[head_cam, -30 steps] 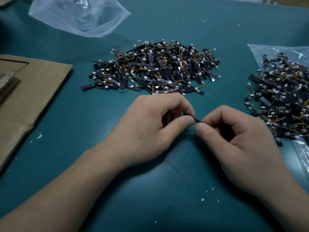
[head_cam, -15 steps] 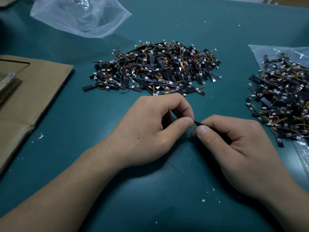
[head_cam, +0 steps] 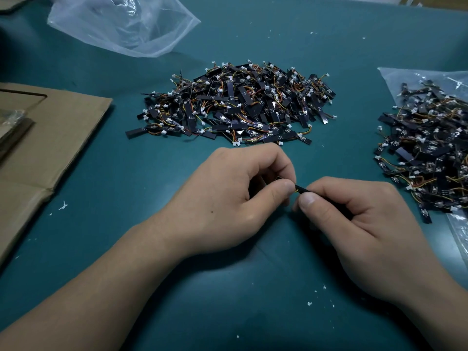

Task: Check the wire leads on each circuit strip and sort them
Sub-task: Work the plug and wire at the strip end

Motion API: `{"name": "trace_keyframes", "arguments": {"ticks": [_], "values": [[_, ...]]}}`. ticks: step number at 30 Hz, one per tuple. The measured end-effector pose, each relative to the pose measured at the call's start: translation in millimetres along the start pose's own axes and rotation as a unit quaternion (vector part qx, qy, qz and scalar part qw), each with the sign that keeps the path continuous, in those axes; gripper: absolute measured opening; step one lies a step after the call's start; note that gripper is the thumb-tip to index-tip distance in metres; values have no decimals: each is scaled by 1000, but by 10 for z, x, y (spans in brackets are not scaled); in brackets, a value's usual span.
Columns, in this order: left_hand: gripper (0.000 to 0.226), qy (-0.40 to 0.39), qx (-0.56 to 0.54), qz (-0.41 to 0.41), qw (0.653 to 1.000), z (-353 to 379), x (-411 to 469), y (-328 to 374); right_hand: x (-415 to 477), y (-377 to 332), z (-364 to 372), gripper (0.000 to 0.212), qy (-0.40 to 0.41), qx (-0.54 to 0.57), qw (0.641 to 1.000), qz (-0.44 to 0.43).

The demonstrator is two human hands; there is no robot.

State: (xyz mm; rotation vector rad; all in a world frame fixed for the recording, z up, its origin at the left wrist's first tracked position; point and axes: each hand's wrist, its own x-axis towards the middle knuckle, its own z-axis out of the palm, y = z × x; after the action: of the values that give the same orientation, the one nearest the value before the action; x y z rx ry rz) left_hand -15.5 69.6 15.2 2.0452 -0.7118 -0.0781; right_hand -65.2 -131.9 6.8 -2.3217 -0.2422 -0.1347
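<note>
While both hands pinch one circuit strip (head_cam: 302, 190) at mid-frame, its short leads risk strain or a slip.

Head view: the left hand (head_cam: 228, 198) pinches the wire end and the right hand (head_cam: 359, 224) curls round the black end, thumbs nearly touching. A hard tug would likely stress the joints, and a dropped strip could land in the wrong heap. The centre pile (head_cam: 240, 107) lies just above the knuckles, the right pile (head_cam: 430, 153) near the right edge, cardboard (head_cam: 50, 138) at left. The green mat (head_cam: 152, 178) toward the lower frame offers room.

Teal table (head_cam: 253, 287) carries a strip pile (head_cam: 238, 107), cardboard (head_cam: 50, 148), clear bag (head_cam: 121, 24).
</note>
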Motion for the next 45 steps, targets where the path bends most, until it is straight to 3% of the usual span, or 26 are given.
{"name": "trace_keyframes", "arguments": {"ticks": [27, 34, 45], "values": [[7, -24, -3, -7, 1000, -14, -8, 19, 2, 7, -4, 39, -19, 19, 999, -34], [7, -19, 3, -5, 1000, -9, -1, 13, 8, 27, 4, 22, 4, 40, 999, -32], [6, 3, 34, 8, 999, 35, -5, -36, 6, 18, 6, 25, -2, 86, 996, -12]]}}
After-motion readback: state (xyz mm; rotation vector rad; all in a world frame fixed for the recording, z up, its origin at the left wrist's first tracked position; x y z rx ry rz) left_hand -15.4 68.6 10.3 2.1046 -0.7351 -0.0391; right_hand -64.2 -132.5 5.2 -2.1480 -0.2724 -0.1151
